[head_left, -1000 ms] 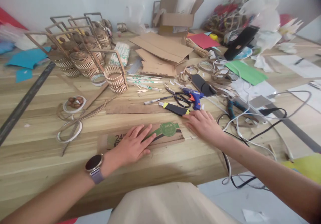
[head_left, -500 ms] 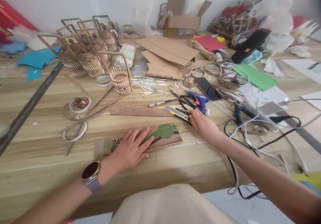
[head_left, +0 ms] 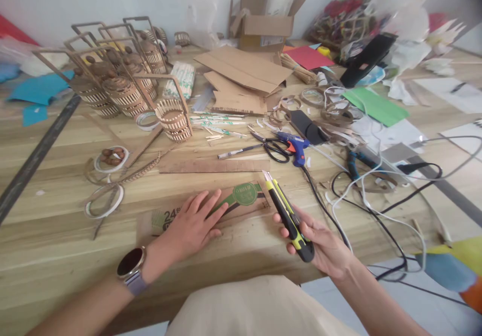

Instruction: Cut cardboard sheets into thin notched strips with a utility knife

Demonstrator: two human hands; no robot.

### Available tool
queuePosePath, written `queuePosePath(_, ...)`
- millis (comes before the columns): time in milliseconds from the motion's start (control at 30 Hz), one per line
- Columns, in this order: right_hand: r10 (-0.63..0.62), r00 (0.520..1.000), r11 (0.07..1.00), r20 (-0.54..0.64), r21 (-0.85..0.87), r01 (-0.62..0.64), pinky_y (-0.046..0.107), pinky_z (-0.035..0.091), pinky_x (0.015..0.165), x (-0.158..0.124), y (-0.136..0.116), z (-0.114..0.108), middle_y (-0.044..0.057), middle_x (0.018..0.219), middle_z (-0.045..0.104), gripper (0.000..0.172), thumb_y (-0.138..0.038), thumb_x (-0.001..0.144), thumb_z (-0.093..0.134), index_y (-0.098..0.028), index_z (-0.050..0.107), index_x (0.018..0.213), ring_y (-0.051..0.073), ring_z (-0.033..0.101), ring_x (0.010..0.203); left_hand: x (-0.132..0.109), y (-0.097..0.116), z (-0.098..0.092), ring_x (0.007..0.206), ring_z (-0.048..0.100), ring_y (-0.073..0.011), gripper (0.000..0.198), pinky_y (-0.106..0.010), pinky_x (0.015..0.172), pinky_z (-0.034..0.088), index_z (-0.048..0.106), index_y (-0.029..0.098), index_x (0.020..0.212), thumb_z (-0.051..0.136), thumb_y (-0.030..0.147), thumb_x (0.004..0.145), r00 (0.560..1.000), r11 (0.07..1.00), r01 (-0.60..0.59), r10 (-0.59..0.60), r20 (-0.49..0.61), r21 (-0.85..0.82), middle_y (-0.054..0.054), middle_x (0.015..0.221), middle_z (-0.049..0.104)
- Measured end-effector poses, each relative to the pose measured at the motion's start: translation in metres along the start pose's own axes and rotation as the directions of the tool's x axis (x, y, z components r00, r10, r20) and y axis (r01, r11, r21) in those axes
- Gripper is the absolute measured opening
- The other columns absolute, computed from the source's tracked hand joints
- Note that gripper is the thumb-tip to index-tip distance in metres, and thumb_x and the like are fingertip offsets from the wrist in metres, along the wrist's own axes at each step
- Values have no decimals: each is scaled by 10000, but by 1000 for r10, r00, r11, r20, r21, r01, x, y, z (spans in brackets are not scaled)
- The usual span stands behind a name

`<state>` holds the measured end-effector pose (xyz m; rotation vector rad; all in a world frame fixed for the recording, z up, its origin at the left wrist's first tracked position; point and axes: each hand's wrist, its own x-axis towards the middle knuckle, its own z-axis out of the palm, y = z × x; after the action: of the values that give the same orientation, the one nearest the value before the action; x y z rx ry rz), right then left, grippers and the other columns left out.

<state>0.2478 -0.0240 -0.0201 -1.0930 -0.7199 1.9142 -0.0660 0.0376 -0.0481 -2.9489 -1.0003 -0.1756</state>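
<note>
My left hand [head_left: 194, 223], with a watch on the wrist, lies flat with its fingers spread on a printed cardboard strip [head_left: 259, 200]. Part of the strip is covered by the palm. My right hand [head_left: 320, 238] is closed round a black and yellow utility knife [head_left: 288, 215], held above the table's front edge. Its blade tip points away from me, close to the strip's right end. A narrow brown cardboard strip [head_left: 214, 166] lies just beyond. Past it are a pen [head_left: 241, 151], black-handled scissors [head_left: 276, 150] and a blue glue gun [head_left: 295, 146].
Small stick baskets with tall handles [head_left: 128, 92] stand at the back left, and one basket [head_left: 173, 120] sits nearer. Flat cardboard sheets [head_left: 244, 70] lie at the back middle, before an open box [head_left: 267, 27]. Cables [head_left: 380, 210] tangle on the right, beside blue-handled pliers [head_left: 352, 165].
My right hand has picked the utility knife up off the table and brought it nearer to me, blade pointing away. My left hand stays on the printed cardboard. The view has shifted slightly.
</note>
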Motion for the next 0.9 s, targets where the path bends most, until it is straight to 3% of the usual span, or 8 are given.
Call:
queuePosePath(233, -69, 991, 996, -113, -57, 63, 212, 350, 391, -6, 1, -1, 45, 822, 602, 422, -598, 739, 729, -224, 641, 914, 83, 364, 513, 0, 0, -1, 1335, 353, -372, 489, -537, 1052, 361, 467, 198, 1444, 393, 424, 1017, 1000, 1000, -1, 1, -21, -5, -150, 1549, 382)
queuePosePath(400, 21, 982, 995, -190, -94, -39, 175, 204, 315, -6, 0, -3, -36, 597, 509, 534, -707, 699, 705, -204, 531, 744, 31, 260, 376, -1, 0, 0, 1325, 361, -377, 495, -539, 1038, 375, 465, 193, 1442, 390, 433, 1016, 1000, 1000, -10, 10, -25, 1, -157, 1550, 377)
queuePosePath(567, -26, 976, 947, -215, -317, -45, 187, 201, 328, -5, -12, -10, -24, 521, 540, 616, -797, 723, 595, -184, 544, 714, 35, 322, 324, -1, -3, -2, 1309, 372, -387, 484, -539, 1028, 384, 491, 184, 1427, 407, 419, 1012, 999, 999, -35, 35, -14, 17, -168, 1539, 392)
queuePosePath(667, -69, 965, 881, -255, -469, -61, 202, 270, 338, -5, -21, -19, -25, 579, 578, 572, -724, 717, 671, -178, 632, 881, 56, 396, 338, -3, -7, -5, 1303, 376, -398, 465, -546, 1025, 392, 513, 187, 1413, 447, 393, 1001, 998, 998, -58, 58, -9, 32, -165, 1526, 416)
queuePosePath(767, -183, 949, 732, -258, -680, -43, 252, 429, 391, -6, -27, -28, 8, 752, 674, 624, -584, 722, 743, -226, 613, 1217, 123, 550, 440, -7, -12, -8, 1295, 387, -393, 453, -553, 1024, 407, 519, 214, 1411, 491, 371, 986, 998, 997, -55, 55, 1, 45, -153, 1514, 431)
queuePosePath(833, -304, 941, 532, -150, -846, 37, 332, 572, 594, -6, -28, -33, 72, 1021, 730, 588, -482, 760, 732, -263, 592, 1288, 219, 698, 725, -10, -16, -8, 1291, 396, -396, 454, -566, 1015, 421, 511, 249, 1418, 518, 351, 976, 999, 997, -51, 51, 4, 56, -151, 1511, 428)
queuePosePath(900, -373, 928, 321, -1, -939, 128, 407, 579, 839, -7, -28, -36, 93, 1226, 694, 498, -412, 808, 686, -273, 604, 1278, 284, 687, 1027, -13, -20, -8, 1290, 406, -404, 473, -579, 994, 438, 485, 307, 1436, 537, 316, 966, 998, 996, -60, 59, 6, 61, -149, 1519, 409)
